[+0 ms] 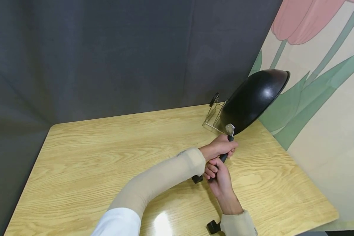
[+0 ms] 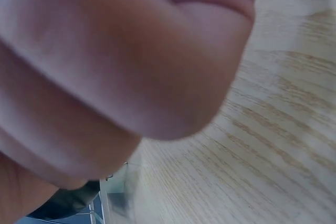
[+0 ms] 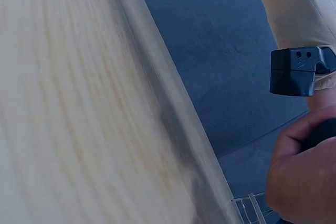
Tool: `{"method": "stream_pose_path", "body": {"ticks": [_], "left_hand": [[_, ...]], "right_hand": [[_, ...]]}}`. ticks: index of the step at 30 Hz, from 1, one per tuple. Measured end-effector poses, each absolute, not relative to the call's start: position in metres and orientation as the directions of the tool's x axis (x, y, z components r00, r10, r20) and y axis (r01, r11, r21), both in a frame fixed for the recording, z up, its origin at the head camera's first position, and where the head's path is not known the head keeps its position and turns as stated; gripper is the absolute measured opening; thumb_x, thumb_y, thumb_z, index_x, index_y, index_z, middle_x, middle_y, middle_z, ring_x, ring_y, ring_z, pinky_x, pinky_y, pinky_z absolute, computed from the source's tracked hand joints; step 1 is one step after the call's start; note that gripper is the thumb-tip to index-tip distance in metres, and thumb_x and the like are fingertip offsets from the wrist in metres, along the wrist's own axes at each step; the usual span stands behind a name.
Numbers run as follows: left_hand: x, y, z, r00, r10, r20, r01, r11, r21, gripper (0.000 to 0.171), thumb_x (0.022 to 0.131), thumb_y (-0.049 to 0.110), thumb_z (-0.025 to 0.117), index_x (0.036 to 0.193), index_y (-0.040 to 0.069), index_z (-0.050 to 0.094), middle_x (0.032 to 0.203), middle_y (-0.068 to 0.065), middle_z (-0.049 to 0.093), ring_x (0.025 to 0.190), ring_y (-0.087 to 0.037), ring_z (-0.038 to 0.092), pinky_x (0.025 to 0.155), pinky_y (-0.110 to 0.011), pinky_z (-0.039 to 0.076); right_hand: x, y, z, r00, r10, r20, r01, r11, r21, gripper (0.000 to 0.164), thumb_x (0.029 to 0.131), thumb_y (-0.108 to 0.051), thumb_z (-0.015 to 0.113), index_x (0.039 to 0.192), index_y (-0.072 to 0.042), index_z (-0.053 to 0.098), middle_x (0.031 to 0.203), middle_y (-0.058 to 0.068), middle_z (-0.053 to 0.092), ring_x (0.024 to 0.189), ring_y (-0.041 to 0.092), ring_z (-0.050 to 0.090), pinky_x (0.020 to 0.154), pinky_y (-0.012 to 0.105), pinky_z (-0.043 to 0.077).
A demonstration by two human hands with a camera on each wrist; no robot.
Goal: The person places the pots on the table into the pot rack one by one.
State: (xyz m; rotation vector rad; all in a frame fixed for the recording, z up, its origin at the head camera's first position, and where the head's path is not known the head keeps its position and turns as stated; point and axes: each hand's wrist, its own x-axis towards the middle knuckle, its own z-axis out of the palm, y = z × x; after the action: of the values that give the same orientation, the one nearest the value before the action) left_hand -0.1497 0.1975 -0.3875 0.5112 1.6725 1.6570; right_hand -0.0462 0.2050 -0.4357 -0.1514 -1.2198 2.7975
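A black wok (image 1: 256, 98) is tilted on its side at the far right, its rounded underside towards me. Its long handle (image 1: 223, 157) slopes down towards me from a metal bracket (image 1: 230, 128). My left hand (image 1: 221, 146) grips the handle close to that bracket. Lower down, my right hand (image 1: 219, 177) holds the handle near its end, fingers curled round it. The left wrist view is mostly filled by curled fingers (image 2: 131, 72). Behind the wok stands a wire rack (image 1: 213, 114), partly hidden; whether the wok rests on it I cannot tell.
The wood-grain table (image 1: 106, 154) spreads under both arms. A dark curtain (image 1: 121, 59) hangs along its back edge. To the right is a wall with a flower pattern (image 1: 318, 108), near the wok's rim. Black wrist cameras sit at both cuffs.
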Motion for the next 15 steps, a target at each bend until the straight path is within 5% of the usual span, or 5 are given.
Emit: {"method": "stream_pose_path", "body": {"ticks": [15], "left_hand": [[-0.1545,0.1960,-0.3927,-0.643,0.743,-0.187,-0.153,0.115,0.982,0.044,0.097,0.003,0.055,0.054,0.009,0.046,0.052,0.000,0.043,0.045,-0.010,0.040,0.048,-0.020,0.035]], "right_hand": [[-0.0473,0.2077,-0.4371,-0.980,0.159,-0.123,0.001,-0.609,-0.793,0.032,0.103,-0.002,0.037,0.074,-0.015,0.040,0.060,-0.007,0.038,0.051,0.007,0.038,0.052,0.020,0.035]]}}
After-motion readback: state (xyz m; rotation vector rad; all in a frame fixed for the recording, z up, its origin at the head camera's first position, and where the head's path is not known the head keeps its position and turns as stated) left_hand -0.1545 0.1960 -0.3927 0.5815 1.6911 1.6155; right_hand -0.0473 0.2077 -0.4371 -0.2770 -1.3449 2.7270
